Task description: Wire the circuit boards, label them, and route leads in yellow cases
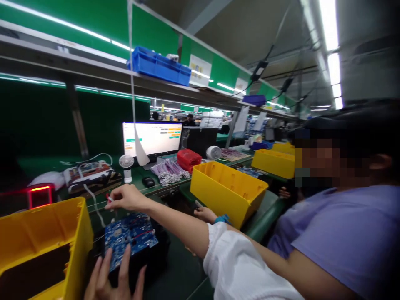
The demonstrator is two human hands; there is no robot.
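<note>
Beside a yellow bin point(81, 237), a blue circuit board point(128, 234) is being touched at its near edge by the widely spread left hand point(116, 275), seemingly gripping nothing; a small red-and-white piece point(109, 199) is being pinched by the right hand point(126, 197). Light, level support is being advised.

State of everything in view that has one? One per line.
Board: component side up
Left hand: fingers spread at the board's near edge
Right hand: pinching a small red piece
Monitor: on
Red lamp: lit
Ceiling lights: on
Yellow bins: open-topped
Near fan: can't tell if running
</note>
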